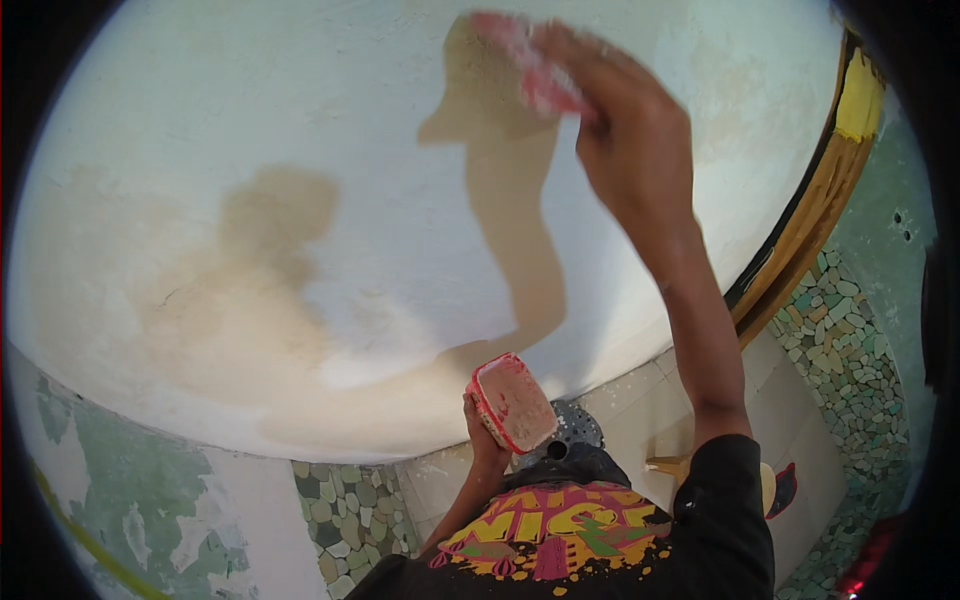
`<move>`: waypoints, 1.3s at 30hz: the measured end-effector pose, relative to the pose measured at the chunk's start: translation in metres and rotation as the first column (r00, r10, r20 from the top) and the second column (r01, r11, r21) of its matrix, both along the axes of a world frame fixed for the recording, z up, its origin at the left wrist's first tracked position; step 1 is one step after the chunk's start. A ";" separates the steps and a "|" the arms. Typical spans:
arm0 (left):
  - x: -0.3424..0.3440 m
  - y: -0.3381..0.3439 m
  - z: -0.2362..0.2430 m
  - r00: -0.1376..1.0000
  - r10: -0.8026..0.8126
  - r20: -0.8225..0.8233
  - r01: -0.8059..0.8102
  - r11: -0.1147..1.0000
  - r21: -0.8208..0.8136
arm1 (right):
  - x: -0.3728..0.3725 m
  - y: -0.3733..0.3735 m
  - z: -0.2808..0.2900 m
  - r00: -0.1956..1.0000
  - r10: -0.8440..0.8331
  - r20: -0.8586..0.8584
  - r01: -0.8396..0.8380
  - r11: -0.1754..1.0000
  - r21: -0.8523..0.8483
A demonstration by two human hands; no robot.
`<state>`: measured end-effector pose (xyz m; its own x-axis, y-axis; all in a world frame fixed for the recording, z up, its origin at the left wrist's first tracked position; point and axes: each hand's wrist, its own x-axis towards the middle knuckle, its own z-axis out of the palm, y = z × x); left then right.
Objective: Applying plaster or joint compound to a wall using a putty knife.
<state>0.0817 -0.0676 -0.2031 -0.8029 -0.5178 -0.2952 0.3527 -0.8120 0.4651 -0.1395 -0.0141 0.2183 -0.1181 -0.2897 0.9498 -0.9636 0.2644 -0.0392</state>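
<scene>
My printed dark shirt [570,535] at lower centre, my left hand [482,432] curled around a red-rimmed tub [516,402] just above it, my right hand [637,125] closed on a blurred pinkish-red tool [548,85] at upper centre, the pale wall [250,90] behind, contact unclear.

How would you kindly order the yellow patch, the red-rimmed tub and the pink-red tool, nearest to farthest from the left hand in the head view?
1. Red-rimmed tub: held in the left hand.
2. Pink-red tool: higher up, in the right hand.
3. Yellow patch: far upper right, on the brown frame.
</scene>
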 end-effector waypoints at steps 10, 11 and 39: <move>0.000 -0.002 0.015 0.998 -0.064 -0.019 0.064 0.998 0.015 | 0.028 -0.031 -0.080 0.999 -0.031 -0.019 0.033 0.991 0.128; 0.001 -0.003 0.013 0.998 -0.059 -0.034 0.059 0.998 0.019 | 0.029 -0.029 -0.070 1.000 -0.020 -0.021 0.021 0.998 0.059; -0.003 0.005 0.006 0.999 0.052 -0.007 -0.052 0.999 -0.015 | -0.023 0.039 -0.022 0.767 0.130 0.628 0.051 0.964 -0.262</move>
<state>0.0789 -0.0626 -0.1973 -0.7765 -0.5636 -0.2818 0.3976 -0.7852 0.4748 -0.1630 0.0251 0.1965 -0.7127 -0.0739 0.6975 -0.7007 0.1203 -0.7032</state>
